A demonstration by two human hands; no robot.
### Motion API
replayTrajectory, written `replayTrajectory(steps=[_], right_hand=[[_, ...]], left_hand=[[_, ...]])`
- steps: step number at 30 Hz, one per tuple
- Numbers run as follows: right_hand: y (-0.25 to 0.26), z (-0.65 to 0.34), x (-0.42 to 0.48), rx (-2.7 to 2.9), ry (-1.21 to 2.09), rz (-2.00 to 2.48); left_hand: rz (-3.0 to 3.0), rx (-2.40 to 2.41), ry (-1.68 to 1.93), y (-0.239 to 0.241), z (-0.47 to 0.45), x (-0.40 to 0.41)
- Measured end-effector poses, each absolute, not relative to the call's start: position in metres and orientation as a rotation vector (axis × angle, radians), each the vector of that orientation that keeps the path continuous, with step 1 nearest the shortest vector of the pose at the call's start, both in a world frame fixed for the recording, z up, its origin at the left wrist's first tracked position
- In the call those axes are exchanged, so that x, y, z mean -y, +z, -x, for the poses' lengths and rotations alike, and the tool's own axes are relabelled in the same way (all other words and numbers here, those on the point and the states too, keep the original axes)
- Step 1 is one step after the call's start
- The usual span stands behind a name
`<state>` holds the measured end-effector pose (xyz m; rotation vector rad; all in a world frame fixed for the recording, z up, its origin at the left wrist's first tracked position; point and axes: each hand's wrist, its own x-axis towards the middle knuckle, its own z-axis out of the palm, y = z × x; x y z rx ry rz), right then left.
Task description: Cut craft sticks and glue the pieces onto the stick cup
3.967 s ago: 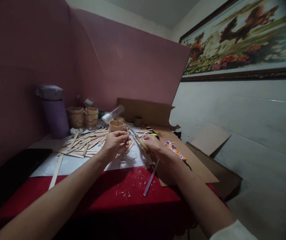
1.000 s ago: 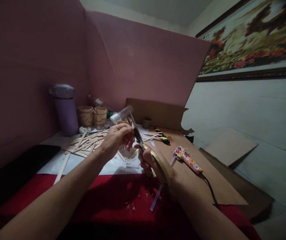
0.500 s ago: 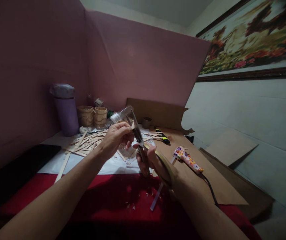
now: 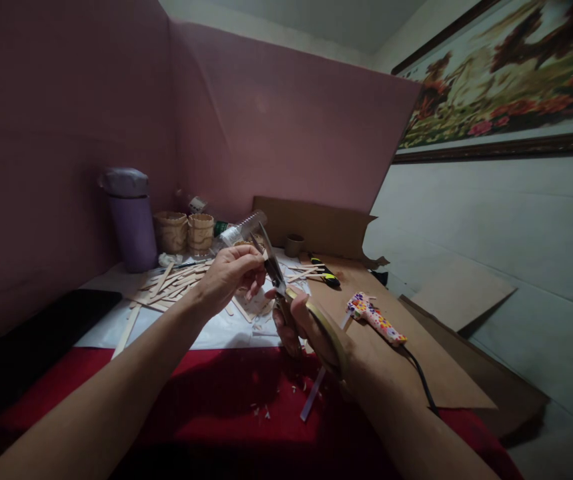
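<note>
My right hand grips gold-handled scissors with the blades pointing up and away. My left hand pinches a small piece of wooden stick right at the blades. Both hands hover above a white sheet covered with loose wooden craft sticks. Small wood chips lie on the red cloth beneath.
A purple flask and two small stick-built cups stand at the back left. A patterned glue gun with its cord lies on brown cardboard to the right. A glue stick rests near the front edge. A dark slab is at left.
Four seconds ago both hands were lower near the table; they have since risen with the scissors. In the last second the scissors shifted slightly against the stick piece.
</note>
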<state>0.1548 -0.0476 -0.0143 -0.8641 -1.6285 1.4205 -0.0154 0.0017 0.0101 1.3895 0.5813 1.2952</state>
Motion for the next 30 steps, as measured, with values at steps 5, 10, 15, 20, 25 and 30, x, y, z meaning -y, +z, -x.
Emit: replayTrajectory(steps=[5, 10, 15, 20, 25, 30], right_hand=[[-0.021, -0.155, 0.048, 1.570, 1.493, 0.818], [-0.023, -0.153, 0.046, 1.549, 1.496, 0.762], [-0.022, -0.151, 0.046, 1.530, 1.506, 0.738], [-0.027, -0.150, 0.045, 1.486, 1.500, 0.737], [-0.033, -0.149, 0.043, 1.446, 1.532, 0.759], [-0.034, -0.145, 0.050, 1.418, 1.457, 0.772]], left_hand=[[-1.388, -0.579, 1.287, 0.009, 0.015, -0.003], [-1.391, -0.556, 1.284, 0.008, 0.016, -0.005], [-1.411, -0.557, 1.265, 0.007, 0.016, -0.005], [-1.411, -0.581, 1.263, 0.007, 0.015, -0.005], [-1.415, -0.596, 1.275, 0.007, 0.014, -0.004], [-1.428, -0.576, 1.261, 0.005, 0.013, -0.004]])
